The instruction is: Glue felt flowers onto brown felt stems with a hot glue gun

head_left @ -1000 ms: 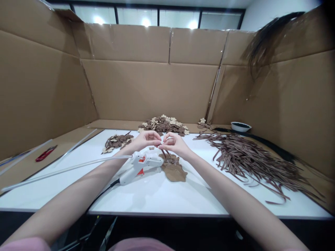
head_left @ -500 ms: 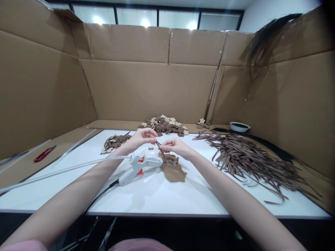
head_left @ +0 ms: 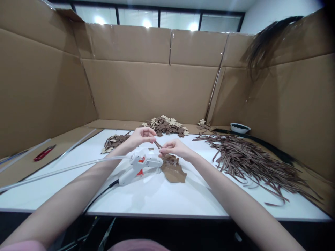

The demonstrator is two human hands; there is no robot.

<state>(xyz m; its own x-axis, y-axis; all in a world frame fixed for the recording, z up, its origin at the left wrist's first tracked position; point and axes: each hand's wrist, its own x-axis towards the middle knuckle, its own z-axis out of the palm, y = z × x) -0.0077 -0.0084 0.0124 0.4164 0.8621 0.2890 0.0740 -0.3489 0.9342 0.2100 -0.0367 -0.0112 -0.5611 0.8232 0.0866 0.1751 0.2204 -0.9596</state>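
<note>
A thin brown strip [head_left: 157, 145] is stretched between both hands above the white table [head_left: 162, 195]. My left hand [head_left: 140, 137] pinches its upper end and my right hand [head_left: 175, 147] pinches its lower end. Just below them lie a white glue gun [head_left: 141, 165] with an orange trigger and a flat brown piece with glued bits [head_left: 173, 169].
A big pile of brown strips [head_left: 251, 160] covers the table's right side. Heaps of brown and tan flower cut-outs [head_left: 164, 124] and petals [head_left: 115, 142] lie behind my hands. A white bowl [head_left: 240, 127] stands far right, a red cutter [head_left: 43, 153] far left. Cardboard walls enclose the table.
My hands have drawn apart, left up and right down, pulling the strip straight between them. The glue gun and the brown piece have not moved.
</note>
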